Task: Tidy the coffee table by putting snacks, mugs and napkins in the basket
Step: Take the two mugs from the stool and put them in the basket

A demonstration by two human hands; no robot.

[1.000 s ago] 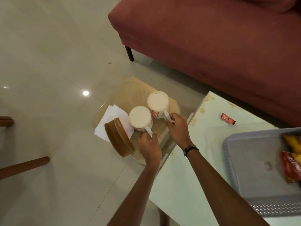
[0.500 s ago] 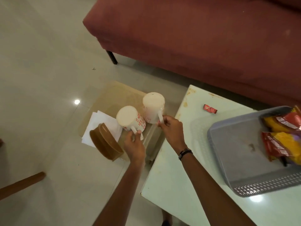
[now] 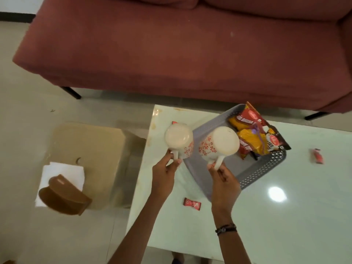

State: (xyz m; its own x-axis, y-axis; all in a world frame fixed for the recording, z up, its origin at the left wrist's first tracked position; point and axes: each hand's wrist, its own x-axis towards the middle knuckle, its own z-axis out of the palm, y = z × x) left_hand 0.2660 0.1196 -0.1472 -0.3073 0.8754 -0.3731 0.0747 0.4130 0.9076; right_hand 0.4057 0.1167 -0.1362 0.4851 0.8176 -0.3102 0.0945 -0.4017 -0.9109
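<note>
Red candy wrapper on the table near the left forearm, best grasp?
Pinch the red candy wrapper across its short width, at the middle, coming straight down from above. It lies flat on the glossy table with nothing touching it, so no side gives an edge to hook. Both hands hold mugs, so one must be freed first.

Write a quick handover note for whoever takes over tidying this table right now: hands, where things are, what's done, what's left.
Left hand holds the left mug by its handle, above the table edge.
Right hand holds the right mug by its handle, above the basket.
Done: snack bags are in the basket.
Left: set both mugs in; collect the small red packets on the table, at, plus one partly hidden behind the left mug; fetch the napkins under the brown holder on the side stool.
</note>
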